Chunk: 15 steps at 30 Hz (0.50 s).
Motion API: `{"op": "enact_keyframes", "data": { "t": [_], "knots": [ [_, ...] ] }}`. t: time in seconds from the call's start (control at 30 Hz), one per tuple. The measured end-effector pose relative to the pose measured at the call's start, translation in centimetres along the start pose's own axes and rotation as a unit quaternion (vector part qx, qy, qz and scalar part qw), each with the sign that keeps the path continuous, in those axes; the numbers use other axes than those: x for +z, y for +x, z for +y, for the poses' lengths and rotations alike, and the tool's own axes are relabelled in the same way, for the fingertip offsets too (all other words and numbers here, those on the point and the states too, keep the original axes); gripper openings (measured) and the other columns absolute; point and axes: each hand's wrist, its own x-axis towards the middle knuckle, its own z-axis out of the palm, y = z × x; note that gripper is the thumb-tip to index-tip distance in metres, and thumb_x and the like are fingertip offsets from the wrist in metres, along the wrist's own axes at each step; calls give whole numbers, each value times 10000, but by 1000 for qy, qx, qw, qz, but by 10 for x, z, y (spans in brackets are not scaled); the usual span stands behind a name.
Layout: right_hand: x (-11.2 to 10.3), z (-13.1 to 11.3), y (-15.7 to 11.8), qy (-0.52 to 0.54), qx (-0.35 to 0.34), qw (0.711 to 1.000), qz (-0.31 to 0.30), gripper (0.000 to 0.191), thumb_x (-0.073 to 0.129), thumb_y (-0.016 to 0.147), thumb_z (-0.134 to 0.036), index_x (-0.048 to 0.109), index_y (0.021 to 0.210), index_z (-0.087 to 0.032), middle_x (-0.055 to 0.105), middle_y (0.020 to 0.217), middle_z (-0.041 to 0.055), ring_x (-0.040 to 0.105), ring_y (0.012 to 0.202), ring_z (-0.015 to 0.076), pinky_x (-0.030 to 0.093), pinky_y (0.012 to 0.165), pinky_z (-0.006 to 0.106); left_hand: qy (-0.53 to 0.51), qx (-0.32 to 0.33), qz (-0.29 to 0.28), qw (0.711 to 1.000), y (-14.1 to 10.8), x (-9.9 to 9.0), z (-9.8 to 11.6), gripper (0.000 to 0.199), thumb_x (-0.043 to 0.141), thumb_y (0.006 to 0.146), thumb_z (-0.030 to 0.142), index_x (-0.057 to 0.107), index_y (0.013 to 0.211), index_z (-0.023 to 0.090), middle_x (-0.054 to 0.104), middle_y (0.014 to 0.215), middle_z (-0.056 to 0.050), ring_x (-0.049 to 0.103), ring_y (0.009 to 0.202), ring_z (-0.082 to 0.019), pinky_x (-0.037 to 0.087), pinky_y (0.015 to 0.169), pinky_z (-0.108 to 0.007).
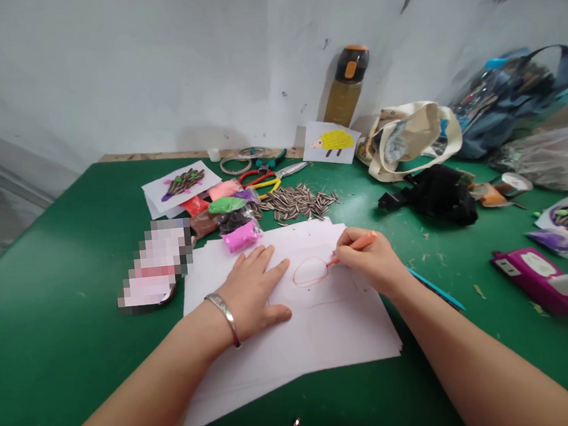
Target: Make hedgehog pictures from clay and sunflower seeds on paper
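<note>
My left hand [254,291] lies flat on a stack of white paper [297,346], fingers spread, holding nothing, a silver bangle [226,315] on its wrist. My right hand [369,262] grips an orange coloured pencil [360,243], whose tip touches the sheet. Its tip rests at the right end of a thin orange oval outline [310,271] drawn on the top sheet, between my two hands. A fainter orange line [323,303] runs below the oval.
A pile of striped sunflower seeds [297,203], pliers [265,180], bright clay packets [236,236] and hedgehog pictures [332,142] lie beyond the paper. A blue pencil [434,289] sits near my right wrist. Farther right are a magenta pouch [541,280], black cloth [433,196] and bags [514,104].
</note>
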Motion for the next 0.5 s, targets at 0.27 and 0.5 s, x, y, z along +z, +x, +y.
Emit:
{"op": "enact_keyframes", "data": {
  "t": [0.27, 0.5],
  "knots": [
    [-1, 0, 0, -12, 5, 1000, 1, 87, 524, 663, -200, 543, 579, -191, 586, 624, -10, 542, 648, 159, 360, 573, 266, -2, -2, -4, 1000, -1, -2, 0, 800, 659, 725, 513, 376, 1412, 215, 234, 1526, -165, 180, 1391, -392, 183, 1104, -550],
    [-1, 0, 0, -5, 5, 1000, -17, 77, 525, 646, -194, 556, 575, -190, 585, 620, -8, 532, 631, 156, 366, 579, 270, -1, 1, -2, 1000, 0, -1, 0, 801, 657, 722, 519, 375, 1408, 217, 230, 1527, -161, 189, 1387, -396, 192, 1099, -558]
  ]
}}
